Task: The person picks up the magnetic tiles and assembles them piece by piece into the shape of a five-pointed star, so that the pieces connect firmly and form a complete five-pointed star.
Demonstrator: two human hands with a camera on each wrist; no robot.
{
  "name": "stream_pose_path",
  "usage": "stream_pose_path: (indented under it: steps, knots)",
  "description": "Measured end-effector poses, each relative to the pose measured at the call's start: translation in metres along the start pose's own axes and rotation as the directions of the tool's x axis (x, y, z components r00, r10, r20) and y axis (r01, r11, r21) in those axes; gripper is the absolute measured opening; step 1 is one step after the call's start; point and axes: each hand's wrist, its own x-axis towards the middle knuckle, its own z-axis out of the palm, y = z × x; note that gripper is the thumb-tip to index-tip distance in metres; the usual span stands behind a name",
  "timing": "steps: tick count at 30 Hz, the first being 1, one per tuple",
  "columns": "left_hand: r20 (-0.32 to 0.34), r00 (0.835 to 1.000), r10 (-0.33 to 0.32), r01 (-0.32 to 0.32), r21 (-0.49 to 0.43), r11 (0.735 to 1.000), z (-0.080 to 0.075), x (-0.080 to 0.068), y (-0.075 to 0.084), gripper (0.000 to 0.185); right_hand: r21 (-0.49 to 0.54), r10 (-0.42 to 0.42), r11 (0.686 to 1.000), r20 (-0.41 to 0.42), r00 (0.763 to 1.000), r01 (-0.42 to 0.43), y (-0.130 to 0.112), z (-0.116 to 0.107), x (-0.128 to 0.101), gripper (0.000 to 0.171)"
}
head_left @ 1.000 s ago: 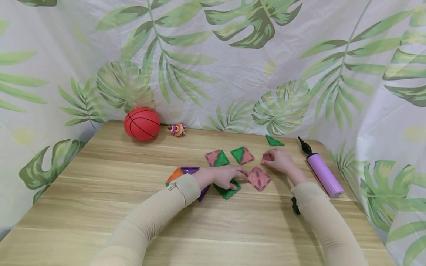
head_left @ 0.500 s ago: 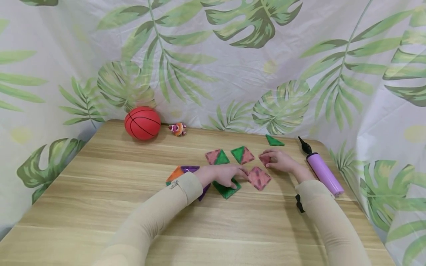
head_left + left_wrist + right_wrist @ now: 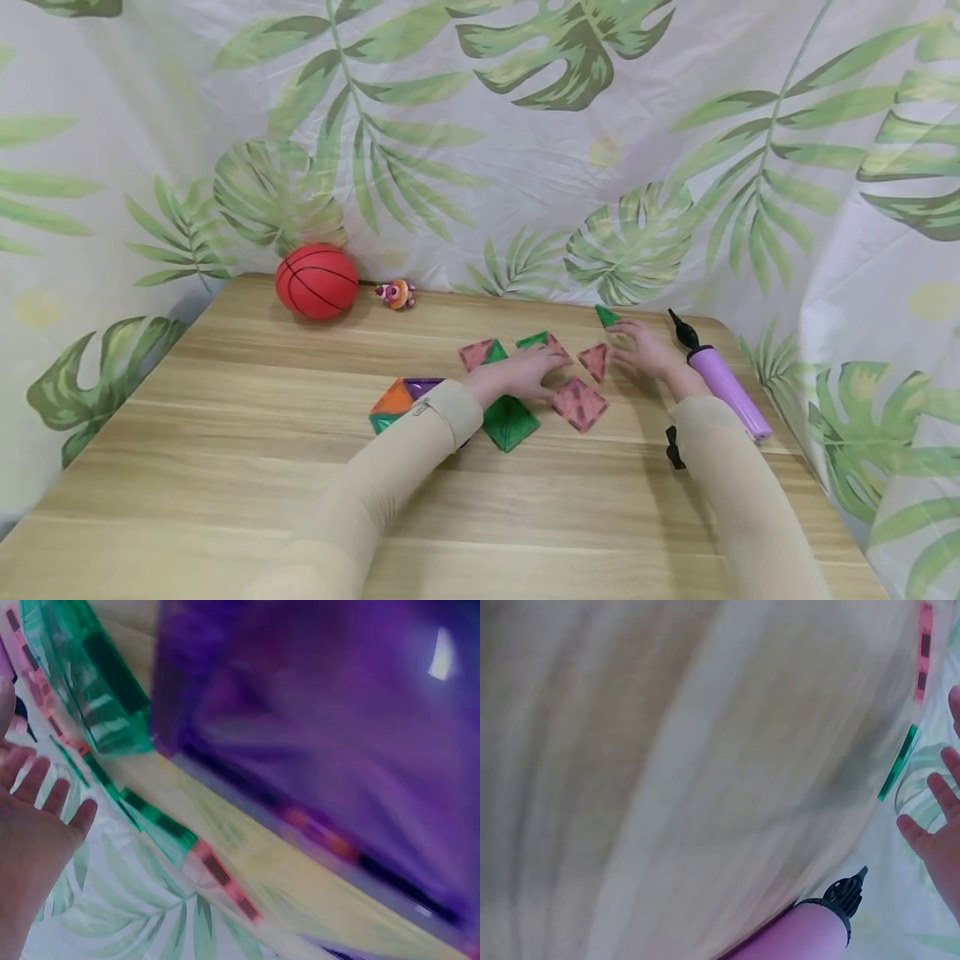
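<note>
From the head view, the left hand (image 3: pixel 525 375) lies flat, fingers out, over the green and pink tile (image 3: pixel 542 341) on the worktop (image 3: pixel 225 433). The right hand (image 3: pixel 647 350) hovers loose-fingered between the pink triangle (image 3: pixel 596 361) and the small green triangle (image 3: pixel 606 316), holding nothing. In the left wrist view, spread fingers (image 3: pixel 45 796) show beside blurred tiles. In the right wrist view, open fingers (image 3: pixel 939 796) sit near a purple pump (image 3: pixel 799 934).
</note>
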Motion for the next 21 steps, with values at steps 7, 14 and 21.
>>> stream_pose_path:
  steps: [7,14,21]
  knots:
    - [0.021,0.997,-0.069,0.069,0.041,0.997,0.006,0.021,0.009,0.077,-0.066,0.094,0.993,-0.012,0.995,-0.095,0.008,0.003,0.011,0.055]
    - [0.059,0.998,-0.026,0.024,0.024,0.999,0.008,0.031,0.014,0.082,-0.066,0.228,0.972,0.048,0.973,-0.224,0.013,0.010,0.020,0.059]
    - [0.047,0.999,-0.019,0.018,0.014,1.000,0.010,0.035,0.012,0.084,-0.051,0.270,0.962,0.061,0.961,-0.267,0.012,0.008,0.022,0.058]
